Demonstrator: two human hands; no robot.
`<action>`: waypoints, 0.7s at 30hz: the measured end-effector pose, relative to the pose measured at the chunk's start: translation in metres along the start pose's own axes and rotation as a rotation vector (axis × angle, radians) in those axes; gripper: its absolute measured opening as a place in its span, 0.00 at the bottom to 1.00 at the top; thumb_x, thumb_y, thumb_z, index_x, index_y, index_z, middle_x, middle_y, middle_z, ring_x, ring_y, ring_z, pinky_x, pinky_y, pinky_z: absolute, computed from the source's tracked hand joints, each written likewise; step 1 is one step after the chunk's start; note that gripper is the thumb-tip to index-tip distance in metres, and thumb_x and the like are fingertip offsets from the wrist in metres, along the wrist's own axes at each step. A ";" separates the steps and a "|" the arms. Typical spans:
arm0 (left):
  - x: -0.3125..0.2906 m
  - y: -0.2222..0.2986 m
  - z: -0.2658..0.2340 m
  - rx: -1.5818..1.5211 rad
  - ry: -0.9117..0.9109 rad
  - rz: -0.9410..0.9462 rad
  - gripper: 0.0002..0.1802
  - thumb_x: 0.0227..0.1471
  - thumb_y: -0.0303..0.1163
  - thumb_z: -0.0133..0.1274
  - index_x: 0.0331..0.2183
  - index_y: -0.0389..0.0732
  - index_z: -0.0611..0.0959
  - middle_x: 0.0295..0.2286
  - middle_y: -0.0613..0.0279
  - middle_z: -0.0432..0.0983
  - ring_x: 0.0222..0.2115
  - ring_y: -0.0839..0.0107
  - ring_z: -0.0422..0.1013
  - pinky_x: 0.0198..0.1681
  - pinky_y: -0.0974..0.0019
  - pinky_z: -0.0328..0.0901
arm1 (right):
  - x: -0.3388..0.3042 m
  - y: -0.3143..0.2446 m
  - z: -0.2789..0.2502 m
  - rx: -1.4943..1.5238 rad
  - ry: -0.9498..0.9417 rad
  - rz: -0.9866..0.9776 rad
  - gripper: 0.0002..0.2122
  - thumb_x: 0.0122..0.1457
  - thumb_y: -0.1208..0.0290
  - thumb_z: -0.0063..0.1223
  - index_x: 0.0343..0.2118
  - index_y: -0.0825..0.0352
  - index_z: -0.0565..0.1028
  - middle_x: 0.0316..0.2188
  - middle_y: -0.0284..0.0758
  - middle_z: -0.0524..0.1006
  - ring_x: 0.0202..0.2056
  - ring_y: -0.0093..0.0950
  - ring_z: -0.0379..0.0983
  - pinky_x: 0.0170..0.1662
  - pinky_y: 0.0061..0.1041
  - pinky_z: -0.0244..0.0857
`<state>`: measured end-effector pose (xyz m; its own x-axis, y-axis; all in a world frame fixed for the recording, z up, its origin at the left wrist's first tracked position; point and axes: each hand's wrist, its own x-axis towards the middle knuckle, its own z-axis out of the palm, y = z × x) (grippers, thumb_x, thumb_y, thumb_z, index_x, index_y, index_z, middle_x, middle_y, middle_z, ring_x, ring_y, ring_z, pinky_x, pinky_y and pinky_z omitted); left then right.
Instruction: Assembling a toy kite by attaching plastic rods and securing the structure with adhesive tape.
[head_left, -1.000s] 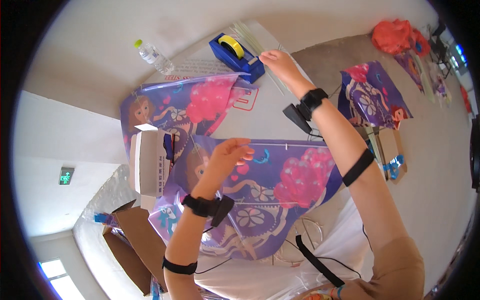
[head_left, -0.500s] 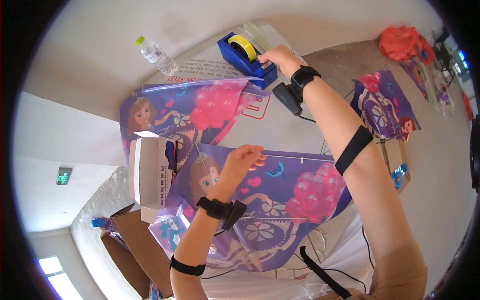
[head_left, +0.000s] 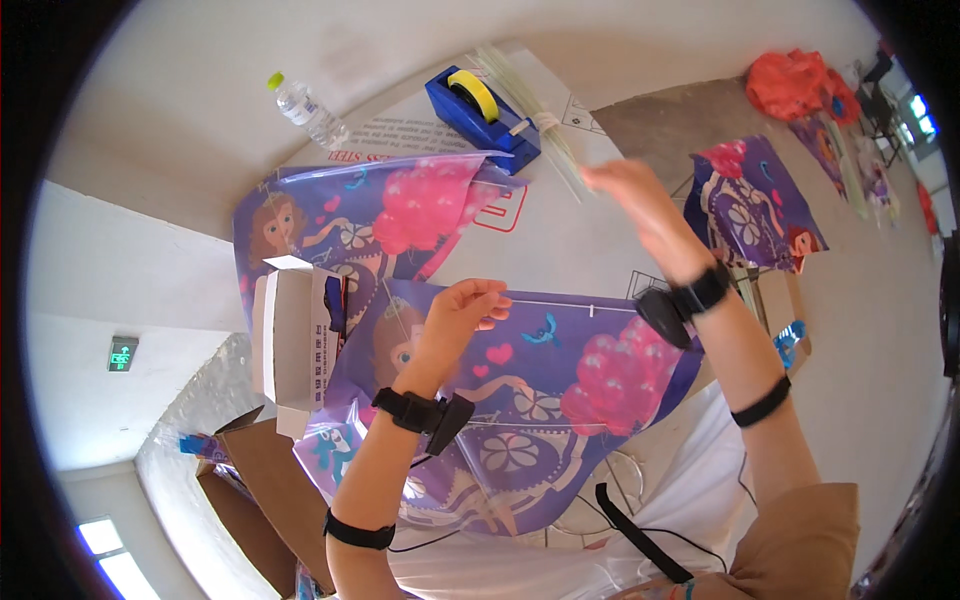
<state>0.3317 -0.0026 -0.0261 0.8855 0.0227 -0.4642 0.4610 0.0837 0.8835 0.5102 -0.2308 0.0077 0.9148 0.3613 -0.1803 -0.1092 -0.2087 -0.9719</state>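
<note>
My left hand (head_left: 464, 318) hovers over or rests at the upper edge of a purple printed plastic sheet (head_left: 510, 355) with pink balloons and a cartoon figure. Its fingers curl together beside a thin white rod (head_left: 560, 304) along that edge; what they pinch, if anything, is too small to make out. My right hand (head_left: 645, 212) is in the air right of the blue tape dispenser (head_left: 500, 135), smeared by motion, so its grip is unclear. The dispenser carries a yellow-cored roll (head_left: 478, 92). A bundle of pale thin rods (head_left: 545, 120) lies beside it.
Another printed sheet (head_left: 420, 205) lies at the back left, next to an opened white carton (head_left: 290, 340). A water bottle (head_left: 308, 112) stands behind. A brown cardboard box (head_left: 270, 500) sits lower left; one more printed sheet (head_left: 752, 205) is at right. Red plastic bags (head_left: 790, 85) lie beyond.
My right hand has left the tape dispenser and moved right and nearer to me. My left hand keeps its curled pose over the sheet; the whole view has shifted slightly.
</note>
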 end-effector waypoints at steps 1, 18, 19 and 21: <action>-0.003 -0.004 -0.005 -0.002 0.016 0.004 0.14 0.57 0.32 0.49 0.44 0.36 0.78 0.34 0.61 0.79 0.33 0.75 0.74 0.37 0.72 0.67 | -0.021 0.011 -0.002 0.037 -0.017 -0.002 0.11 0.53 0.63 0.60 0.29 0.67 0.78 0.28 0.27 0.75 0.32 0.16 0.66 0.38 0.20 0.57; 0.037 0.052 0.016 0.079 0.119 0.002 0.17 0.56 0.31 0.49 0.45 0.32 0.76 0.36 0.56 0.77 0.35 0.71 0.74 0.39 0.72 0.69 | -0.201 0.065 -0.069 0.198 0.125 0.143 0.04 0.57 0.71 0.56 0.30 0.65 0.75 0.31 0.26 0.74 0.36 0.16 0.67 0.44 0.19 0.58; 0.046 0.053 0.018 0.040 0.140 0.037 0.17 0.55 0.31 0.49 0.44 0.31 0.76 0.36 0.56 0.77 0.35 0.70 0.75 0.38 0.72 0.69 | -0.199 0.072 -0.070 0.114 0.109 0.131 0.03 0.58 0.72 0.55 0.30 0.65 0.75 0.32 0.26 0.73 0.37 0.17 0.67 0.45 0.18 0.58; 0.067 0.056 0.019 0.024 0.148 0.058 0.16 0.55 0.31 0.49 0.43 0.31 0.76 0.35 0.56 0.77 0.35 0.70 0.75 0.38 0.72 0.69 | -0.197 0.075 -0.072 0.136 0.112 0.138 0.04 0.58 0.72 0.55 0.30 0.65 0.74 0.31 0.26 0.73 0.36 0.16 0.67 0.44 0.18 0.58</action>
<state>0.4178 -0.0157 -0.0060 0.8932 0.1738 -0.4147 0.4119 0.0537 0.9096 0.3498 -0.3832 -0.0189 0.9244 0.2331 -0.3021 -0.2806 -0.1214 -0.9521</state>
